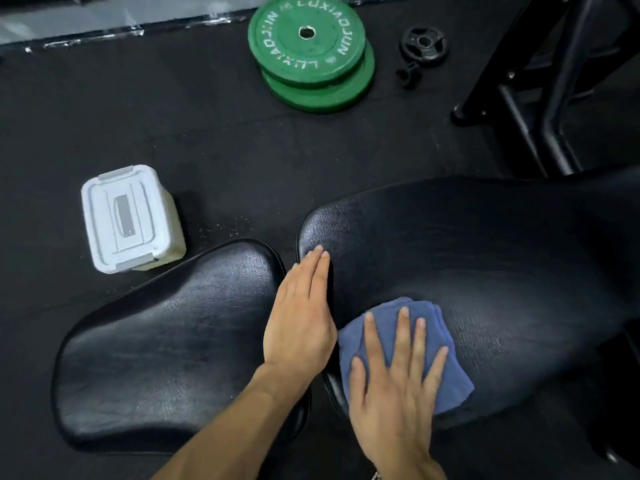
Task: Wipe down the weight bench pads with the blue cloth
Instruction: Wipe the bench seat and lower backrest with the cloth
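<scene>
Right hand point(394, 379) lies flat atop blue cloth point(450, 375).

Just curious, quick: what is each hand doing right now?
Left hand: open, flat on the long bench pad, holding nothing.
Right hand: open, fingers spread, pressing the blue cloth onto it.

The cloth point(408, 348) lies on the back pad point(502, 271), with the seat pad point(166, 341) at its nine o'clock. On the floor point(173, 116), a lidded box point(130, 218) sits at ten o'clock and stacked weight plates point(311, 51) at twelve.
</scene>
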